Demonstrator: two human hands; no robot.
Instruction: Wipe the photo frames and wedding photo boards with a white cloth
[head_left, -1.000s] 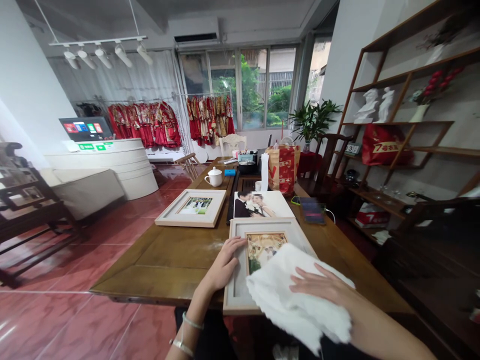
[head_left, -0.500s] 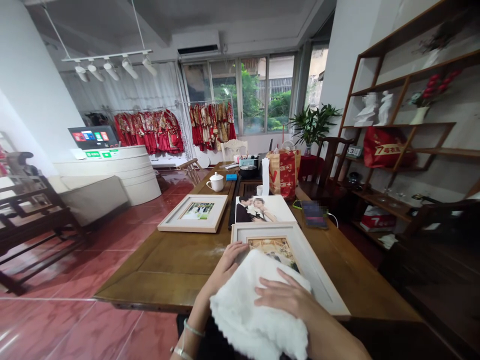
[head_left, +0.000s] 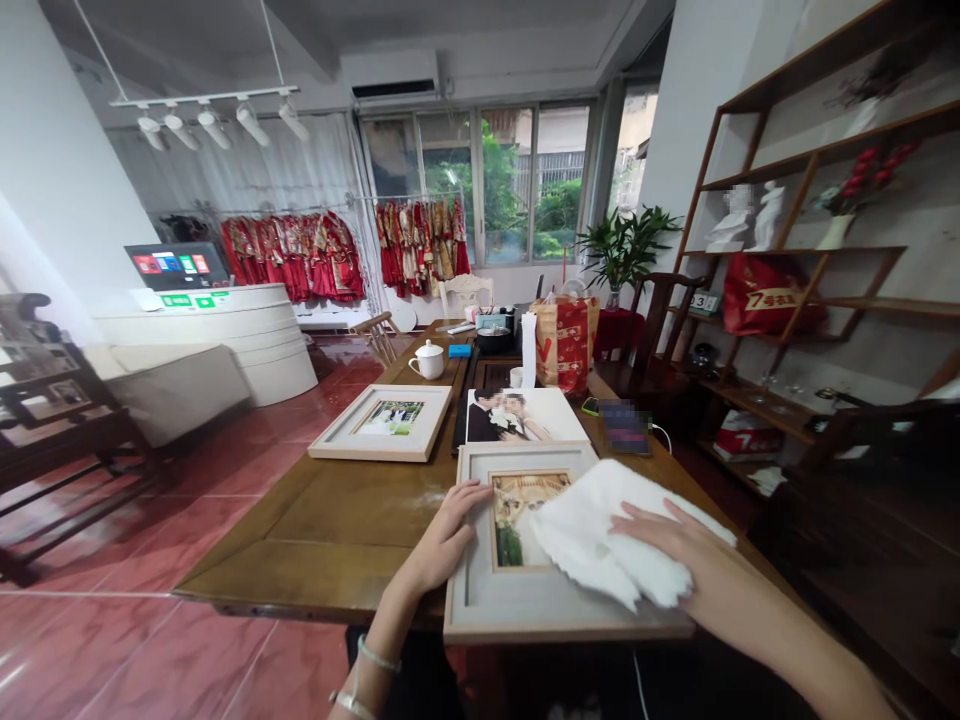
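While the right hand (head_left: 679,545) touches fluffy cloth (head_left: 589,515), a rectangular frame (head_left: 510,603) lies beneath.

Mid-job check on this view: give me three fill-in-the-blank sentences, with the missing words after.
1. The cloth under the right hand is ____.
2. The ____ touches the nearest framed picture, clear of the cloth.
3. The white cup on the table has its ____ on.
Missing words: white; left hand; lid.
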